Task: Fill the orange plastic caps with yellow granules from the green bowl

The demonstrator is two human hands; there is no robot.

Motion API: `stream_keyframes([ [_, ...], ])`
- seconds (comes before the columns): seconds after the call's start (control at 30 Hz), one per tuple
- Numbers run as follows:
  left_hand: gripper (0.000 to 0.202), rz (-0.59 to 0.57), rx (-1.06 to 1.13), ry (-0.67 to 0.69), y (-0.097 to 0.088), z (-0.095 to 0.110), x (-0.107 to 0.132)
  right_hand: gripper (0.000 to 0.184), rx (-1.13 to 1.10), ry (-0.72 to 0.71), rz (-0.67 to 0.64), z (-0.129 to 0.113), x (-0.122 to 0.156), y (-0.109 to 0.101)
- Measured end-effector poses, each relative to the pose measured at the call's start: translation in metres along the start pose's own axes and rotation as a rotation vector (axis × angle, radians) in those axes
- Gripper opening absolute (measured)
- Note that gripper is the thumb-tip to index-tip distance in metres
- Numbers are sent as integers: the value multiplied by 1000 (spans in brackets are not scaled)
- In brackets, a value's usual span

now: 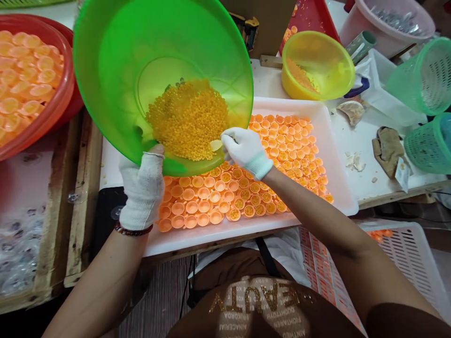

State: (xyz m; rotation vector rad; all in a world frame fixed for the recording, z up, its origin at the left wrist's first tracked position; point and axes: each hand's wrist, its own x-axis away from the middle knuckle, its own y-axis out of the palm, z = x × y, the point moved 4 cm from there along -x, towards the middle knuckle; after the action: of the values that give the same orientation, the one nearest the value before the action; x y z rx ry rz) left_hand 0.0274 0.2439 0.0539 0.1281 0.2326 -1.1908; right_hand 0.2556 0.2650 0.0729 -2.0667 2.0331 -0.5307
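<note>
My gloved left hand (pixel 143 188) grips the near rim of a large green basin (pixel 116 61), which is tilted toward me above the tray. Small yellow beads (pixel 192 119) lie heaped in its lower part. Between the fingers of my gloved right hand (pixel 243 148) is a small pale spoon (pixel 216 145), its bowl at the beads' edge. Below, a white tray (pixel 338 173) holds rows of small orange cups (pixel 203 193). Many cups toward the right contain yellow beads, while those at the front left look empty. The basin hides the tray's back left part.
A red basin (pixel 66 89) full of orange cups stands at left, beside a wooden-edged bin of clear plastic pieces (pixel 17 253). At the back right are a yellow bowl (pixel 327 70), a pink tub (pixel 366 28) and green baskets (pixel 401 84). A brown cloth (pixel 389 150) lies on the table.
</note>
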Motion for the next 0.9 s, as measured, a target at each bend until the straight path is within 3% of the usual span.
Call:
stream_keyframes([
  [0.1, 38, -17, 46, 47, 0, 2, 1, 13, -255, 238, -57, 11, -11, 19],
  [0.17, 32, -16, 37, 40, 0, 0, 1, 12, -364, 307, -54, 14, -11, 21],
  [0.37, 30, -9, 9, 42, -1, -1, -2, 10, -460, 281, 28, 24, 4, -10],
  [0.5, 36, 27, 26, 26, 0, -2, -5, 20, -486, 265, -30, 37, 23, -33],
  [0.6, 35, 19, 115, 53, 1, -4, -7, 28, -432, 259, -95, 43, 43, -48],
  [0.73, 17, 28, 194, 126, 2, -7, -9, 27, -240, 187, -99, 41, 69, -58],
  [0.9, 12, 26, 271, 117, 4, -13, -13, 15, 214, -139, -134, 26, 96, -52],
])
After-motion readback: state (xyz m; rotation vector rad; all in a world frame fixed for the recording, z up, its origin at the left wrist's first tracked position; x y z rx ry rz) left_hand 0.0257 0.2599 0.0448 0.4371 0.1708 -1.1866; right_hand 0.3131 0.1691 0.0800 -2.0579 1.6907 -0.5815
